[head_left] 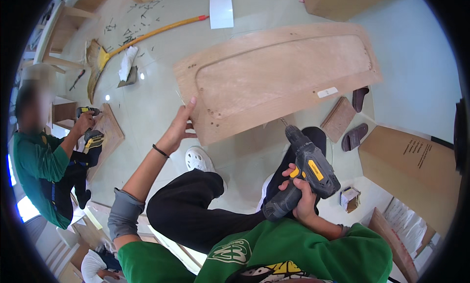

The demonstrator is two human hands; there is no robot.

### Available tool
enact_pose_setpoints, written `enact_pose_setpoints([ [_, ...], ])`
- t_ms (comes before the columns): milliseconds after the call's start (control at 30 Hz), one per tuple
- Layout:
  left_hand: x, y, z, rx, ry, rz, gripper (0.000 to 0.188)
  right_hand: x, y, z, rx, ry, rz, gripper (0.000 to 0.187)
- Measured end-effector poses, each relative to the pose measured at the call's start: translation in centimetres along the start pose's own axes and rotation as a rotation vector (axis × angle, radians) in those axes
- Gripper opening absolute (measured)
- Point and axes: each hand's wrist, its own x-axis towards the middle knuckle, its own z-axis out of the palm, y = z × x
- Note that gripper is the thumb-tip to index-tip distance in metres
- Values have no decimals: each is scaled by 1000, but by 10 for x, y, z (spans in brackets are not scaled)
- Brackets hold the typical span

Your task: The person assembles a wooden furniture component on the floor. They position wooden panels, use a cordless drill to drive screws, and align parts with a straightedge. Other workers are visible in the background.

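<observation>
A broad wooden panel (274, 75) with a routed groove, small holes near its corners and a white label (327, 92) is held up in front of me. At its near left corner my left hand (179, 129) grips the edge, thumb on the face and part of the fingers hidden behind. In my right hand (304, 195) is a black and yellow cordless drill (314, 168), fingers wrapped round its handle. The drill's bit (284, 121) points at the panel's near edge, a little below the label; whether it touches the wood I cannot tell.
A broom (156, 34), scattered screws (134, 26) and a white sheet (222, 11) lie on the floor beyond. At left a co-worker (41, 160) holds another drill over a board (110, 136). Slippers (355, 137), a wooden block (339, 119) and a large carton (411, 170) are at right.
</observation>
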Motion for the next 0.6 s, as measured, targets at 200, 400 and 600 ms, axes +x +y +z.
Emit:
enact_pose_setpoints([
  [200,23,-18,14,40,163,109,88,5,-25,-66,-51,-118,-69,47],
  [400,-5,12,32,-166,302,269,58,21,-31,-185,-362,99,-413,26],
  [600,-54,41,50,-273,180,436,55,80,47,-327,-1002,465,-378,39],
])
